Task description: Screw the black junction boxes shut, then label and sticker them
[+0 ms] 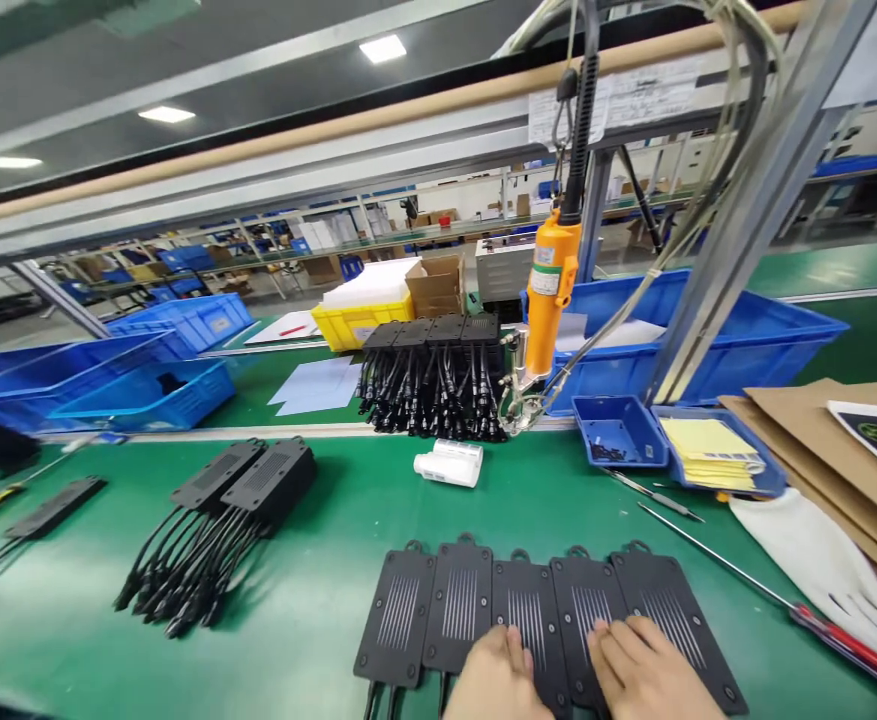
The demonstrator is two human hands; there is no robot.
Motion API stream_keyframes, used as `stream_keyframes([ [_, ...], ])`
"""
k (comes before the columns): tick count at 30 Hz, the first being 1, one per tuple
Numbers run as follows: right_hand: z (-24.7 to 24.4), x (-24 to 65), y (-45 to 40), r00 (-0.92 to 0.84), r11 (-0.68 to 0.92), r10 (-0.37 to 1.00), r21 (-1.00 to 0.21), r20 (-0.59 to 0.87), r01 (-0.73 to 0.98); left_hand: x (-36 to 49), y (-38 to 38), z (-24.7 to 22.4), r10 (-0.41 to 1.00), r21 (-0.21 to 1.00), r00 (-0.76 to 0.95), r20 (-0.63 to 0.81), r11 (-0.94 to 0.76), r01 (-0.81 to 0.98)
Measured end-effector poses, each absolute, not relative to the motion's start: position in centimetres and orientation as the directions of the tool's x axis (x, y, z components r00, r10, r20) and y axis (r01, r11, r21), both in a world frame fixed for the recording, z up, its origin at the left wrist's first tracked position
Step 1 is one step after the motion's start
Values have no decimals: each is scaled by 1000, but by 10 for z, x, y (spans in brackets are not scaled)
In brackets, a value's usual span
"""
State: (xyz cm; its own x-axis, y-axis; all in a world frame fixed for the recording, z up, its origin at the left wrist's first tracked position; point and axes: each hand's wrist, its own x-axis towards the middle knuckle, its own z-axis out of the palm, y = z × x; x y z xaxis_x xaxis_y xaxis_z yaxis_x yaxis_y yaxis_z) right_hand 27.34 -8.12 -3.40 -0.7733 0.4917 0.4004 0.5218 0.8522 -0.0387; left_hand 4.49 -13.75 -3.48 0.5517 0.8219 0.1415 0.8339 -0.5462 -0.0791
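Observation:
Several flat black cable boxes [459,605], each with a slotted face, corner screws and a hanging loop, lie side by side in a row at the front of the green bench. My left hand [499,675] rests its bent fingertips on the lower face of the middle box. The fingers of my right hand [644,665], slightly apart, touch the faces of the boxes to the right. Neither hand is wrapped round a box. Black cables [393,700] come out of the left boxes' lower ends; my hands and the frame edge hide the others.
Stacked black boxes with cables [269,480] stand left. More boxes [430,330] hang cables at the back, beside a hanging orange electric screwdriver [550,290]. White bottles [449,463], a small blue screw tray [622,415], a long red-handled screwdriver [843,640] and a white glove [820,560] lie around.

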Motion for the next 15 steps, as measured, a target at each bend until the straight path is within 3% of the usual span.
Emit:
stream_keyframes([
  [1, -24, 283, -75, -785, 856, 504, -87, 360, 510, 35, -130, -17, 816, -42, 563, 129, -563, 826],
  [2, -13, 294, -70, -809, 857, 514, -133, 286, 497, 23, -123, 2, 785, 72, 616, 70, -620, 782],
  [4, 1, 316, -60, -771, 789, 613, -199, 176, 582, -3, -112, 36, 805, 221, 593, 3, -579, 785],
  [6, 5, 331, -54, -665, 671, 737, -242, 119, 700, -24, -107, 53, 836, 255, 546, -47, -519, 816],
  [10, -2, 329, -52, -643, 604, 766, -345, 3, 718, -39, -112, 34, 866, 188, 498, -47, -482, 856],
  [15, 8, 315, -54, -710, 665, 704, -386, 38, 639, -45, -118, -10, 812, -14, 519, 266, -535, 844],
])
